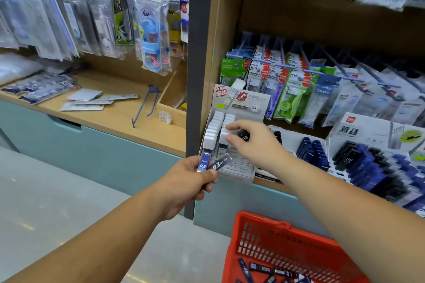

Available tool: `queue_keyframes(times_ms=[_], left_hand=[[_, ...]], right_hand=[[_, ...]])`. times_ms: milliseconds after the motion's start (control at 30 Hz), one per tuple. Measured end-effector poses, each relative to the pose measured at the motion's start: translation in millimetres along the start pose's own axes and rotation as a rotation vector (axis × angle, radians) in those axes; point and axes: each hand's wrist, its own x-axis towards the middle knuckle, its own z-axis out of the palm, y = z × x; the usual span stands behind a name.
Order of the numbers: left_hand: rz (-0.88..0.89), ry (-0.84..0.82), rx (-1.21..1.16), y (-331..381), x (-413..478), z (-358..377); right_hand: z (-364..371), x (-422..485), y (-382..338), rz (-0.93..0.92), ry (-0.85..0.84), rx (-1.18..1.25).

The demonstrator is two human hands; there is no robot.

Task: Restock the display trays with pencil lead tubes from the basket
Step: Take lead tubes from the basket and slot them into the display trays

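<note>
- Lead tubes (203, 162): two, slim and flat, glossy blue with white "03" print, fanned apart in a V just in front of the tray's near left corner.
- Left hand (190, 181): fingers curled, thumb pinching both tubes against the forefinger by their lower ends; bare forearm reaching up from the lower left.
- Right hand (250, 142): back upward, wrist bent over the tray, bare forearm coming in from the lower right; curled round a short HB tube (243, 135), black and hard-edged, with fingertips (230, 138) against the white caps.
- Tray (241, 177): white stepped card box with an upright printed back card, at the shelf edge just right of a dark grey post (195, 76); two rows of capped tubes (212, 131) at its back, caps blocky, square and matt white; front slots ribbed.
- Basket (253, 232): red plastic with slotted walls, low in view beneath the right forearm; loose tubes (264, 269), blue and black, jumbled on its bottom.
- Right of the tray: slanted rows of dark tubes (368, 167), blue and black, shiny, packed close.
- Shelf (115, 117) on the left: smooth pale wood, carrying a loose grey metal hook (147, 103) and flat packets.
- Above: hanging packs (149, 30) in clear, crinkled plastic.
</note>
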Motion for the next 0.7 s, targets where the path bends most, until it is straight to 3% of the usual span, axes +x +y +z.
queue_keyframes(times_ms=[233,433,533,700], left_hand=[[0.098,-0.134,0.000,20.7,-12.7,25.7],[0.063,-0.053,0.175,27.9,-9.3,49.9],[0.018,-0.048,0.106,30.1,-5.6,63.1],[0.010,-0.136,0.071,31.2,-0.3,83.5]], right_hand=[[-37.5,-52.9,-9.3,0.112,-0.237,0.233],[-74.2,-79.7,13.0,0.383,-0.079,0.374],[-85.7,-92.4,30.8,0.488,-0.049,0.463],[-96.4,-101.7,55.1,0.471,0.152,0.509]])
